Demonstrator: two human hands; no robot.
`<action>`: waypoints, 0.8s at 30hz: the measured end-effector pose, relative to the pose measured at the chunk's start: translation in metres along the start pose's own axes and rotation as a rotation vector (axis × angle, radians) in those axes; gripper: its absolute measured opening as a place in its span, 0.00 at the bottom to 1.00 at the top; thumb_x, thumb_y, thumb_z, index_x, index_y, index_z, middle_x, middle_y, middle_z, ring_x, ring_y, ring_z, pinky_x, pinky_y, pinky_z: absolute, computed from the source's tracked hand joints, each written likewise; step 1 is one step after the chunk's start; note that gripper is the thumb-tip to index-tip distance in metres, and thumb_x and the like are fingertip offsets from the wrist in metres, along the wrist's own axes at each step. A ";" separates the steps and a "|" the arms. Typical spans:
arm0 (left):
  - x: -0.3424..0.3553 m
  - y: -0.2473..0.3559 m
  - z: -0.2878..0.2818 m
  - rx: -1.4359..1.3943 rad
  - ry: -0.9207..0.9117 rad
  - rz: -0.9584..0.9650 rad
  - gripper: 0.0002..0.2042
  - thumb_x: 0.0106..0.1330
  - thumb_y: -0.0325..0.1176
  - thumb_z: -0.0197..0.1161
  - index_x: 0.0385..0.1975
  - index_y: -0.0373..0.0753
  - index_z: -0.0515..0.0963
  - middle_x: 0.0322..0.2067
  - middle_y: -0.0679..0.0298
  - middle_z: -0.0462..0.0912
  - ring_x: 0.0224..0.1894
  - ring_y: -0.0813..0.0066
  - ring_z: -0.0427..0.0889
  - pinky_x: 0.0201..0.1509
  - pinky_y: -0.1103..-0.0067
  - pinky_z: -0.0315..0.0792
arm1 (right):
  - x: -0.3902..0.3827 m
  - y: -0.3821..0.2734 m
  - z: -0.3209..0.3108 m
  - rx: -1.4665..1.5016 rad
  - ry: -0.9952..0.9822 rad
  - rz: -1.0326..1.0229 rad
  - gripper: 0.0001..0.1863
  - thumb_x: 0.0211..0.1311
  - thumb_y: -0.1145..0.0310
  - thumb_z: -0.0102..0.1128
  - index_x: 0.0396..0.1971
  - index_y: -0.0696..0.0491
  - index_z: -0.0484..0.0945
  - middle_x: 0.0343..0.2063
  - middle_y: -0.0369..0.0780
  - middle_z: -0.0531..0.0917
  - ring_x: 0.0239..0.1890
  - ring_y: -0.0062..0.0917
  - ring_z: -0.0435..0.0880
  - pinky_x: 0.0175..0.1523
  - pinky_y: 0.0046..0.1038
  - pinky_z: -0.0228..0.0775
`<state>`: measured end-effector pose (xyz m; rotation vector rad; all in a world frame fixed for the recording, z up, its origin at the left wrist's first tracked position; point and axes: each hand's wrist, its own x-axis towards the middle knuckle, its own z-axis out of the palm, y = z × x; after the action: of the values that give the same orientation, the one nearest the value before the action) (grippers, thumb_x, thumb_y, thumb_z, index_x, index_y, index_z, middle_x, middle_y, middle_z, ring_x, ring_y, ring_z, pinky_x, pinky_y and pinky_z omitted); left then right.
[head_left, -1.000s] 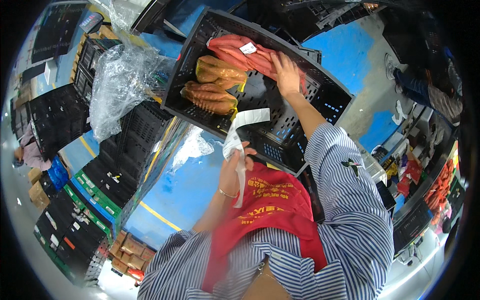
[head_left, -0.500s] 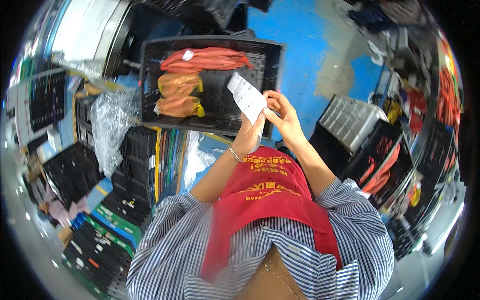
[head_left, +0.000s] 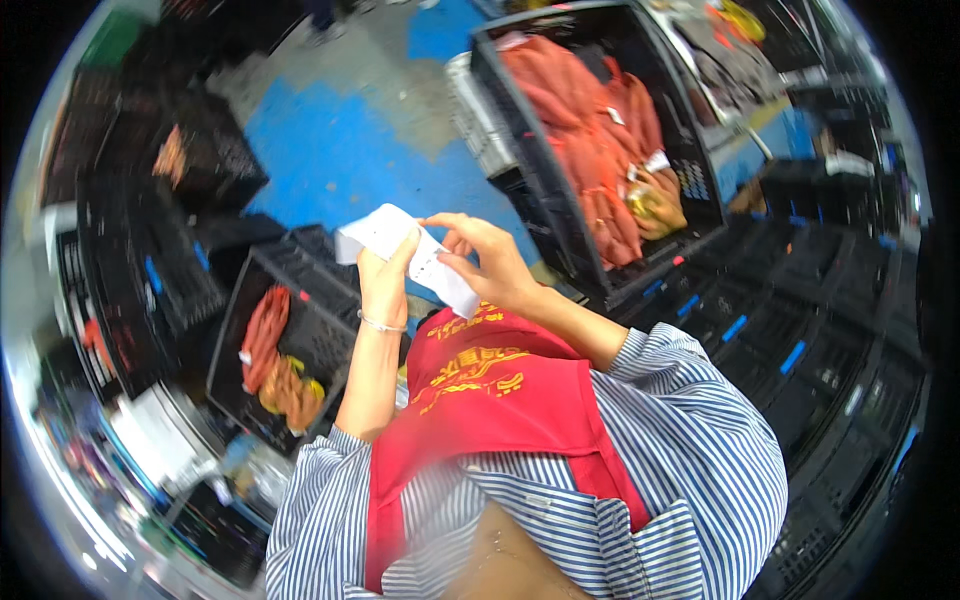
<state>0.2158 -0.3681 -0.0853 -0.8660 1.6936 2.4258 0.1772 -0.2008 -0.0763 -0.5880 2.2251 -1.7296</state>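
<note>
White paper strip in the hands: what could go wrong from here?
The white paper strip curves with loose ends, so it might crease or tear between the left hand and the right hand.
If the grip slackens, it could drop, perhaps onto the blue floor.
The larger crate and the smaller crate both hold red bundles, so the strip might get matched to the wrong one.

My left fingers and my right fingers, two sets, are at one paper strip. I wear one bracelet and one red apron. One left crate shows at least one red bundle; one right crate holds several red bundles, overlapped too closely to count.
</note>
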 end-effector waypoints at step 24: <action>0.128 0.010 0.200 -0.252 -0.895 -0.495 0.26 0.63 0.26 0.55 0.63 0.33 0.63 0.44 0.60 0.77 0.56 0.59 0.76 0.64 0.67 0.68 | -0.060 0.183 -0.272 -1.067 0.430 0.239 0.14 0.45 0.79 0.59 0.36 0.54 0.79 0.41 0.39 0.77 0.47 0.38 0.74 0.53 0.35 0.67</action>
<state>0.0230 -0.2293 -0.0900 -0.1003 0.7579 2.1608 0.0821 0.0992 -0.1857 -0.0898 3.2720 -0.4516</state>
